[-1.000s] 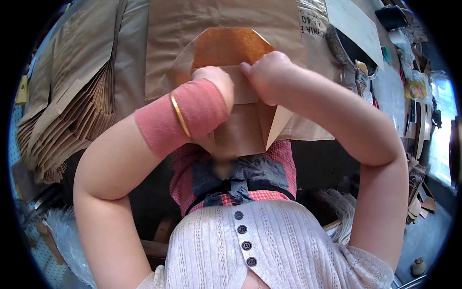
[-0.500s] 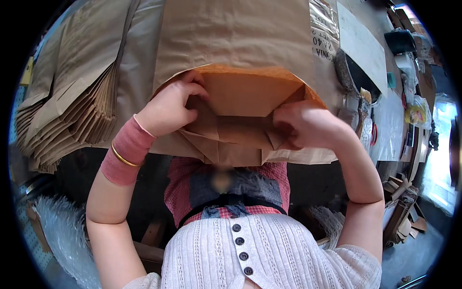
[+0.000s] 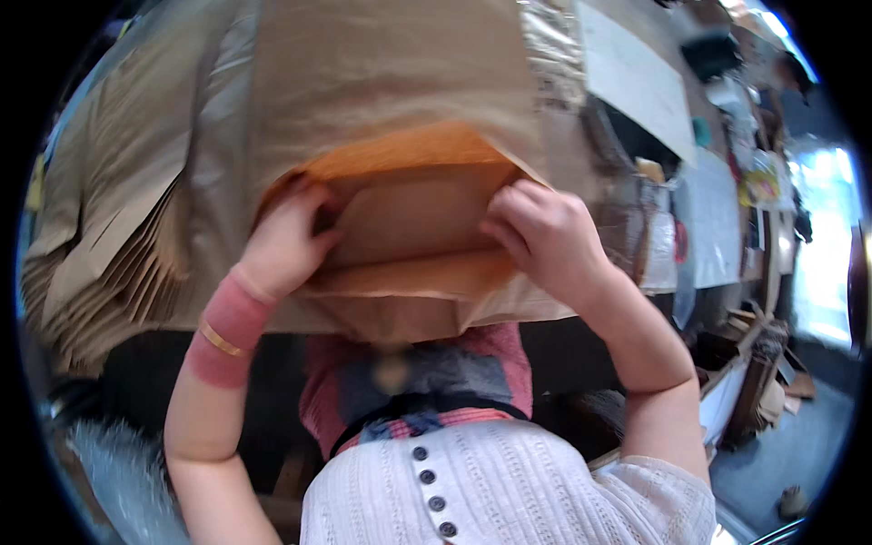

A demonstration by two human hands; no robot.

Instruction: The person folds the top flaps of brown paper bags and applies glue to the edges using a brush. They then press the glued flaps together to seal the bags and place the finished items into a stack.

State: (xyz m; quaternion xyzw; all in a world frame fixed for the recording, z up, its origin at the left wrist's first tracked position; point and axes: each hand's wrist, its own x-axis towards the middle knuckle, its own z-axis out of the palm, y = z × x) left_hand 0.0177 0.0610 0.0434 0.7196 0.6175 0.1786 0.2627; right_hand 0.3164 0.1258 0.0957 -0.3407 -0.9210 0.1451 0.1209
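In front of me a large brown paper bag (image 3: 391, 64) lies on the table, its near end spread into a wide mouth with an orange-lit inside. At the mouth's left corner my left hand (image 3: 292, 227) is closed, thumb and fingers pinching the paper edge. My right hand (image 3: 545, 232) grips the right corner of the mouth, its fingers curled over the edge. The near lip of the bag sags toward my lap. Fingertips of both hands are partly hidden by the paper.
On the left lies a fanned stack of folded brown paper bags (image 3: 118, 263). To the right are a white board (image 3: 636, 77), a brush (image 3: 650, 171) and clear plastic-wrapped items. White plastic strands (image 3: 118, 472) hang at lower left. Wood and cardboard scraps (image 3: 772, 381) are at lower right.
My hands have pulled the mouth of the bag wider and flatter, with more of its orange-lit upper inside showing. The right hand has moved outward to the corner edge. The view has shifted.
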